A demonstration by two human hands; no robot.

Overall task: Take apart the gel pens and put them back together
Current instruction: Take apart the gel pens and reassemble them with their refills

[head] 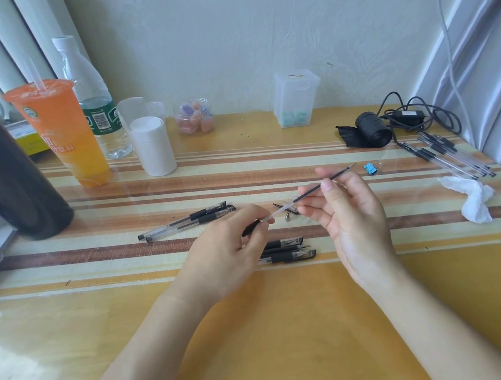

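My right hand [348,211] pinches a thin black ink refill [337,177] that slants up to the right, its tip past my fingers. The refill's clear lower end runs into a pen barrel [251,228] that my left hand [227,252] grips by its black grip section. A small metal pen tip cone [287,217] and a black cap [281,207] lie on the table between my hands. Two whole gel pens [185,222] lie to the left. More capped pens [287,248] lie under my left hand's fingers.
At the right edge lie a bundle of pens [452,154], a crumpled tissue [474,197], a blue binder clip [370,168] and a black roll with cables [372,129]. At back left stand an orange drink cup [63,136], water bottle [97,112], white roll [153,146] and dark flask [12,180].
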